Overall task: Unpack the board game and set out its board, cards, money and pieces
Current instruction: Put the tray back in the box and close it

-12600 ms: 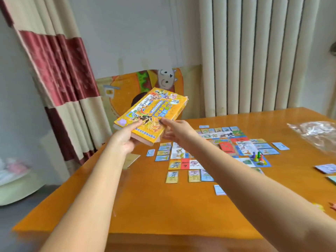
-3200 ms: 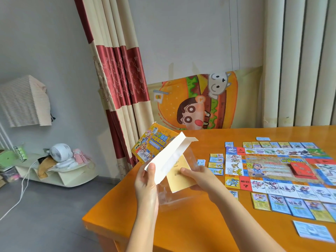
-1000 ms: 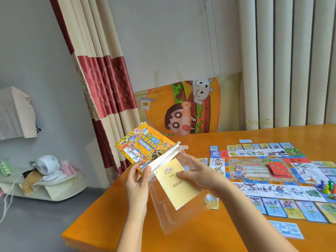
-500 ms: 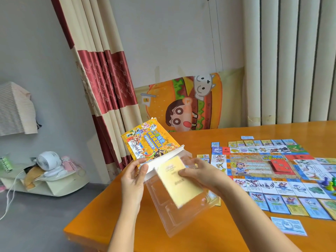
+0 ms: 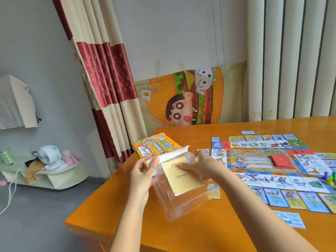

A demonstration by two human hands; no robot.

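Forearms stretched in from the near edge over an orange table [image 5: 181, 237], a pale blue banknote [image 5: 289, 219] flat on the wood to the right. Just beyond, a clear plastic tray [image 5: 181, 204] tilted toward the camera above the table's left corner, far end at the mouth of the game box [image 5: 156, 145]. Fingers of the left hand [image 5: 143, 171] curled round the box's open white end, thumb pressed on the flap. Beside it the right hand [image 5: 198, 164], fingers bent over the top edge of the yellow booklet [image 5: 181, 177] and holding it against the tray; thumb hidden. Off to the right, a row of cards [image 5: 291, 195] along the near side of the board [image 5: 254, 159], spread flat with a red card stack [image 5: 281, 160] on its middle and coloured pieces [image 5: 329, 178] clustered near the frame's edge. Behind the table, a red-and-cream curtain [image 5: 103, 79], a cartoon burger print [image 5: 187, 99] and pale vertical blinds [image 5: 291, 57]; on a low shelf at far left, a small white fan [image 5: 50, 154].
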